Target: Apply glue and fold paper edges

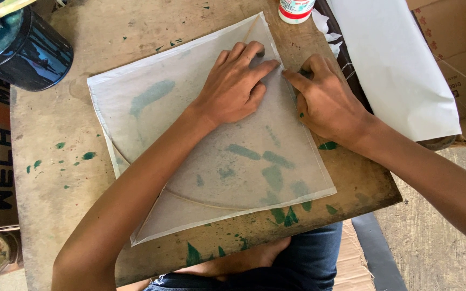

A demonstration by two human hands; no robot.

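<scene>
A square sheet of translucent paper (157, 124) lies on a worn wooden board (66, 178) stained with green paint. Thin sticks show through the sheet: one runs diagonally, another curves across the lower part. My left hand (233, 86) presses flat on the sheet near its right edge, fingers spread toward the upper corner. Beside it, my right hand (324, 102) rests on that same right edge, its index finger pointing at the fold and touching the left fingertips. Neither hand grips anything.
A dark round tin (25, 48) stands at the board's upper left. A white bottle with a red band (295, 9) sits at the top edge. A large white paper sheet (395, 64) lies to the right, over cardboard. My knees in jeans (303, 258) are below the board.
</scene>
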